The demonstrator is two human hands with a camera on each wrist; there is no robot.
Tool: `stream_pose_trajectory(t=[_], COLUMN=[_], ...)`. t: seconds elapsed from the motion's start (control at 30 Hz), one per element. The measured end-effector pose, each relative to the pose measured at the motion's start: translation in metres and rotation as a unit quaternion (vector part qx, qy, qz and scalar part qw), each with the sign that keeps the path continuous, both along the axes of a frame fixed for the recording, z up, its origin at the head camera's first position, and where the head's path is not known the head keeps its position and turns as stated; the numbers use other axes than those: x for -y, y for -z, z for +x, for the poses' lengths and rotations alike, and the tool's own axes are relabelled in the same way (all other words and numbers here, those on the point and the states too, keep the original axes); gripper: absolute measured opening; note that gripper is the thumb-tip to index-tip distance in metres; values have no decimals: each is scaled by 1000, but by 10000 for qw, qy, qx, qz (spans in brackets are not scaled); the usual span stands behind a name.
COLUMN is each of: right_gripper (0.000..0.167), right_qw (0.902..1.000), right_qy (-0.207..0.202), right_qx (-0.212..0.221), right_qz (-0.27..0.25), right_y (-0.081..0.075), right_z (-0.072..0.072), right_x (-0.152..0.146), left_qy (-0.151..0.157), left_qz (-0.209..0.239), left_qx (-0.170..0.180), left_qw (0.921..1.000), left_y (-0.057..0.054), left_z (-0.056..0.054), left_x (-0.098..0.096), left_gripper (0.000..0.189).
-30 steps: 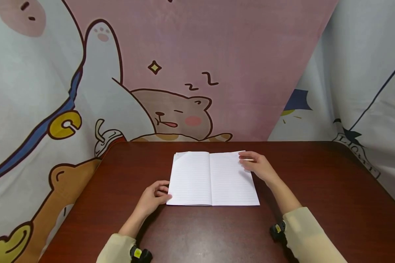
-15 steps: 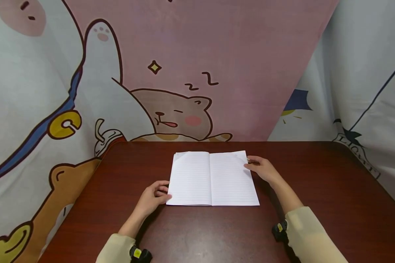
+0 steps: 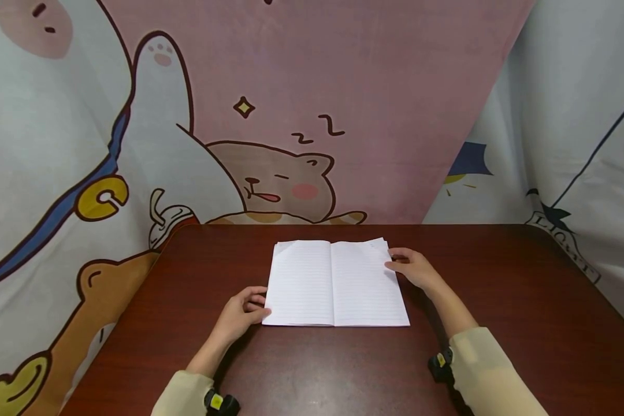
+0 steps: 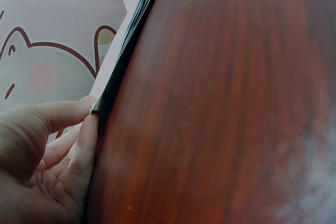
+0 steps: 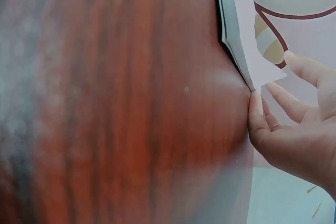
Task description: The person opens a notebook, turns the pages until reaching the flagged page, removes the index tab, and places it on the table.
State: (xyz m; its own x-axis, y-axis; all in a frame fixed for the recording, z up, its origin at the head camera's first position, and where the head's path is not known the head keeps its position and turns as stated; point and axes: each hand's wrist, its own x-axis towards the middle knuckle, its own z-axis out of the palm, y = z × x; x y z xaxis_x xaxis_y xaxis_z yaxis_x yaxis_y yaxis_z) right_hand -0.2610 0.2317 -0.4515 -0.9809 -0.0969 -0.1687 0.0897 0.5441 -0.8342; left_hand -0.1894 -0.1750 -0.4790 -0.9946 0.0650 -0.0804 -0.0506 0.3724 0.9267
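An open notebook (image 3: 301, 283) with white lined pages lies on the brown table in the head view. My left hand (image 3: 239, 315) is at its lower left edge. Seen from the left wrist, the thumb and fingers of that hand (image 4: 52, 156) pinch the notebook's edge (image 4: 113, 66). Beside the upper right edge is my right hand (image 3: 416, 268). From the right wrist, its fingertips (image 5: 255, 100) touch the page edge, while the thumb (image 5: 299, 66) stands apart from the paper. The right page's top corner (image 5: 270, 72) is lifted slightly off the pages below.
The dark brown table (image 3: 312, 370) has a glossy surface. Behind it hangs a printed cloth (image 3: 385, 115) with cartoon animals, and more cloth drapes at the right side. Both sleeves are pale, with a small black camera (image 3: 439, 367) at the right wrist and another (image 3: 222, 403) at the left.
My right hand has slid off the right page to its outer edge. The top right corner of that page has risen a little. The left hand stays at the left edge.
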Motion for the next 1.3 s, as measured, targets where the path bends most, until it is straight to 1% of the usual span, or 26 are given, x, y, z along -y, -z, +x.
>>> stream_pose_trajectory(t=[0.27,0.37,0.47,0.57,0.7,0.73,0.83,0.93,0.97,1.07,1.2,1.3], right_gripper=[45,44,43,41,43,44,47,49,49,51,53,54], right_qw=[9984,9977,9969,9960,9959,9962,9968,9973,9973,9969,9962,9958], right_qy=[125,138,230,260,222,217,187,136,106,32,-68,-143], right_qx=[-521,-629,-705,-777,-683,-635,-472,-348,-308,-215,-162,-167], right_qz=[-169,-222,-263,-344,-543,-559,-616,-638,-663,-754,-852,-891], right_y=[0,-1,-1,-2,-4,-5,-7,-7,-8,-9,-12,-15], right_z=[2,2,2,2,4,5,7,9,9,11,13,15], right_x=[2,3,2,2,3,4,5,6,6,7,10,12], left_qy=[0,8,22,14,83,153,223,161,97,-10,-42,-10], left_qz=[17,44,37,42,132,121,187,137,120,53,61,65], left_qx=[85,69,-19,-9,-121,-247,-395,-280,-176,-12,91,92], left_qw=[10000,10000,10000,10000,9998,9995,9988,9994,9997,10000,9999,9999], left_y=[-3,-3,-2,-2,-1,0,1,1,0,-1,-2,-2], left_z=[1,1,1,1,2,2,3,2,2,1,0,0], left_x=[0,0,0,0,2,2,3,2,1,0,-1,0], left_gripper=[46,46,46,46,45,44,44,45,45,46,46,46])
